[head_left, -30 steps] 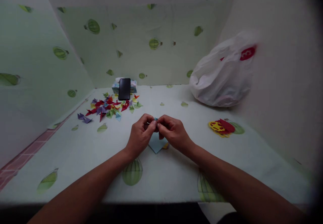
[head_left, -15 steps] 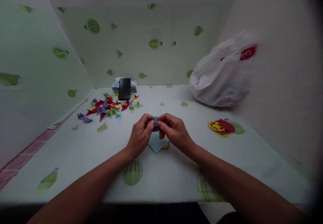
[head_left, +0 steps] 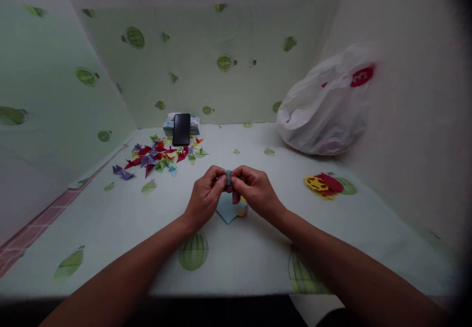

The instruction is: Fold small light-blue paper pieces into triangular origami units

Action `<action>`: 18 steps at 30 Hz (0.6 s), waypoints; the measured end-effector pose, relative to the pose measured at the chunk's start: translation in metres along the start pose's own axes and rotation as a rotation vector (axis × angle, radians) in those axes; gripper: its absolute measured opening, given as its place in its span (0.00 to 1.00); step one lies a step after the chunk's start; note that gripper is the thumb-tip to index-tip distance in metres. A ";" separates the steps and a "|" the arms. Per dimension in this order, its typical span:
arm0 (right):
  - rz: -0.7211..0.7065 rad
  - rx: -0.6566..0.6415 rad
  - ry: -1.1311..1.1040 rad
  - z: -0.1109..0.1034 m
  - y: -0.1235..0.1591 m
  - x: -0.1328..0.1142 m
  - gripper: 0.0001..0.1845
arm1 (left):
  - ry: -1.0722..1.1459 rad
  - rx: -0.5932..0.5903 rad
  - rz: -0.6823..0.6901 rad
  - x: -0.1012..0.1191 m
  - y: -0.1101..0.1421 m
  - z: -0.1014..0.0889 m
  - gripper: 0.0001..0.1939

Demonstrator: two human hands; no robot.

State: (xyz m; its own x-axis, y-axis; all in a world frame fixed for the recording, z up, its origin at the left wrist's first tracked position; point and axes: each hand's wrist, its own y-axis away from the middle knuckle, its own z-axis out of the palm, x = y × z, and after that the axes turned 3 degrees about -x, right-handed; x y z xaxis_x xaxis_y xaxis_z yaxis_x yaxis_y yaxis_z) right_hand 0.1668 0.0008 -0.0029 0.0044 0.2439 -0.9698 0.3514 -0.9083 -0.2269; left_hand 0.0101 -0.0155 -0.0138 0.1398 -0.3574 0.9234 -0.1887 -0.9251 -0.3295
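A small folded piece of blue paper [head_left: 228, 176] is pinched between both hands at the middle of the table. My left hand [head_left: 208, 189] is closed on its left side, thumb against the paper. From the other side, my right hand [head_left: 254, 188] grips it between thumb and forefinger. The fingers hide most of its shape. Just below the hands lies a light blue paper sheet [head_left: 228, 210], one corner toward me, with yellow and purplish paper edges showing at its right.
Many-coloured folded paper pieces [head_left: 158, 157] are heaped at the back left, before a tissue box [head_left: 168, 128] with a black phone [head_left: 181, 129] leaning on it. At right lie yellow and red paper cut-outs [head_left: 320, 185]; behind them stands a white plastic bag [head_left: 324, 110].
Almost nothing differs. Both hands stay in place on the blue paper, and slightly more of it shows between the fingertips.
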 end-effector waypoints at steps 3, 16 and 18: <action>0.000 -0.003 0.013 0.000 0.000 0.000 0.08 | -0.006 -0.003 0.007 0.001 0.000 -0.001 0.09; -0.132 0.029 0.317 0.003 0.005 0.002 0.05 | -0.083 0.042 0.002 0.007 0.000 -0.001 0.08; -0.185 0.037 0.404 0.004 0.005 0.002 0.06 | -0.091 0.036 -0.011 0.007 0.000 -0.001 0.08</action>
State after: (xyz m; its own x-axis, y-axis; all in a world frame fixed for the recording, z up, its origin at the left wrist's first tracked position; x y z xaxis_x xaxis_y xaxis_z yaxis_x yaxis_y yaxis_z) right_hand 0.1652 -0.0045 -0.0064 0.3125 0.5097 -0.8016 0.3472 -0.8467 -0.4031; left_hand 0.0103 -0.0180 -0.0069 0.2300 -0.3561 0.9057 -0.1517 -0.9324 -0.3281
